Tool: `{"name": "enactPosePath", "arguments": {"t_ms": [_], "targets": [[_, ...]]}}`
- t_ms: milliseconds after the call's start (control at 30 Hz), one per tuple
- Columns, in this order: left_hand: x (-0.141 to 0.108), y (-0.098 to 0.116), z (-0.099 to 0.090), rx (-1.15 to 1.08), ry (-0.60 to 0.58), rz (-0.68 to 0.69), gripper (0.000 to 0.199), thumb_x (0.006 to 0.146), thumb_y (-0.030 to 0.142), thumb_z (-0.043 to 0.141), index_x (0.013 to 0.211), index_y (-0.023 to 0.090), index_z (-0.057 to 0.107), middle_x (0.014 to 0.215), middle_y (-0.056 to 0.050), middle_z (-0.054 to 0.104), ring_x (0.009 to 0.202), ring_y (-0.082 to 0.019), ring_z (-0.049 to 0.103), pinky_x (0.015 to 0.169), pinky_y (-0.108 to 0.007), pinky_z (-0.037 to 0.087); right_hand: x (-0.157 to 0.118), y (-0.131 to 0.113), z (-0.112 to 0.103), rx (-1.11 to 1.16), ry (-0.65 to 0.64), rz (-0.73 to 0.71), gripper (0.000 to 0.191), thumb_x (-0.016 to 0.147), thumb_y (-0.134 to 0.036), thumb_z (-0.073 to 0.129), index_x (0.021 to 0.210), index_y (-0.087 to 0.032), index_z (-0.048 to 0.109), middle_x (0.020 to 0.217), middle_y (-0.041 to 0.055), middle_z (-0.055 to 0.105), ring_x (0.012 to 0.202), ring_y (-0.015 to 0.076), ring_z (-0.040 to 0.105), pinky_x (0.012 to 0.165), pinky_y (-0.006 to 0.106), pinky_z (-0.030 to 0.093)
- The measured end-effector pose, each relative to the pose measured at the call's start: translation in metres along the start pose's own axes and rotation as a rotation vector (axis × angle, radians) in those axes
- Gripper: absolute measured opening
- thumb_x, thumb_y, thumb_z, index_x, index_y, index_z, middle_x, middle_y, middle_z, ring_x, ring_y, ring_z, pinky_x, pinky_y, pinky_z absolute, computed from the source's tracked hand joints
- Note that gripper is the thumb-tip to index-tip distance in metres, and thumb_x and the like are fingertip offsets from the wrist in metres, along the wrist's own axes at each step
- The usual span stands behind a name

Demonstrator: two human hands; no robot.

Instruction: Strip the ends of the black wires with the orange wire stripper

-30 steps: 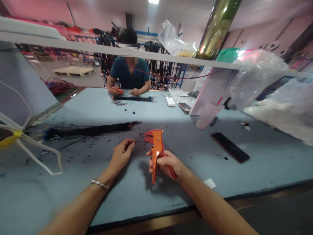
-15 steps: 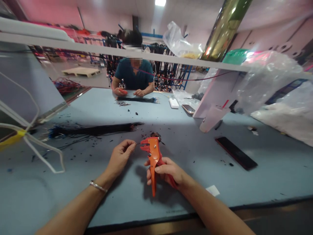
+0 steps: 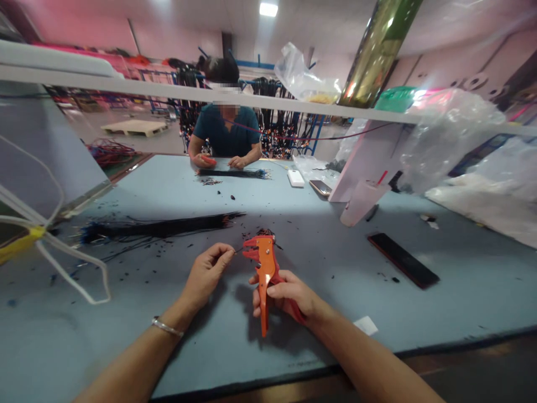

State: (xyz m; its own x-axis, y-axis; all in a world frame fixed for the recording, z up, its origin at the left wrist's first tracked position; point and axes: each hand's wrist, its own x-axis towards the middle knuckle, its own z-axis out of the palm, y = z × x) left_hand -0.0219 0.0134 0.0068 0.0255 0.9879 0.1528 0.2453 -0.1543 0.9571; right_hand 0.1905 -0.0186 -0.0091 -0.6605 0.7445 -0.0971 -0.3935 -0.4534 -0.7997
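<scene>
My left hand (image 3: pixel 211 272) pinches a thin black wire (image 3: pixel 239 251) between thumb and forefinger. The wire's tip points right, at the jaws of an orange and red wire stripper (image 3: pixel 265 268); whether it lies between them I cannot tell. Wrapped round the stripper's handles is my right hand (image 3: pixel 289 294), with the jaws turned left. Behind my left hand lies a long bundle of black wires (image 3: pixel 159 226), with blue bits at its left end. Dark scraps (image 3: pixel 265 232) are heaped just behind the stripper's head.
A dark phone (image 3: pixel 403 260) lies to the right, near a cup with a red straw (image 3: pixel 363 204). White cables (image 3: pixel 94 268) loop at the left. Across the table sits a co-worker (image 3: pixel 226 131) with a second wire bundle (image 3: pixel 232 174). A shelf (image 3: pixel 251 99) spans the table.
The view has shifted slightly. Both hands keep their holds, and the wire and stripper jaws stay close together with little visible movement.
</scene>
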Motion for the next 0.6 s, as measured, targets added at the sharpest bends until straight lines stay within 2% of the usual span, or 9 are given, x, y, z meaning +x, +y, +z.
{"name": "enactPosePath", "arguments": {"t_ms": [233,400,600], "targets": [[-0.0017,0.0002,0.0003,0.027,-0.061,0.028,0.026,0.084,0.044,0.057,0.079,0.018,0.060,0.065,0.003,0.048,0.060,-0.012,0.041,0.056,-0.023,0.035,-0.0005,0.0012,-0.0003,-0.001,-0.014,0.010,0.040,0.070,-0.027,0.072,0.103,-0.008,0.062,0.081,0.0098,0.069,0.070,0.0223,0.070,0.071,0.036,0.054],[-0.0019,0.0034,-0.0002,0.046,-0.051,0.046,0.024,0.083,0.043,0.057,0.079,0.019,0.061,0.066,0.002,0.050,0.062,-0.014,0.044,0.057,-0.024,0.036,-0.0021,-0.0035,-0.0013,-0.016,0.013,-0.029,0.039,0.071,-0.027,0.070,0.105,-0.008,0.061,0.081,0.0101,0.069,0.070,0.0229,0.070,0.070,0.037,0.054],[-0.0018,0.0048,0.0008,0.027,-0.046,0.045,0.025,0.081,0.044,0.058,0.078,0.019,0.061,0.068,0.000,0.054,0.065,-0.015,0.047,0.059,-0.024,0.039,-0.0022,-0.0025,-0.0020,-0.053,-0.021,0.019,0.039,0.069,-0.024,0.071,0.104,-0.008,0.063,0.081,0.0098,0.070,0.069,0.0221,0.070,0.069,0.037,0.055]]}}
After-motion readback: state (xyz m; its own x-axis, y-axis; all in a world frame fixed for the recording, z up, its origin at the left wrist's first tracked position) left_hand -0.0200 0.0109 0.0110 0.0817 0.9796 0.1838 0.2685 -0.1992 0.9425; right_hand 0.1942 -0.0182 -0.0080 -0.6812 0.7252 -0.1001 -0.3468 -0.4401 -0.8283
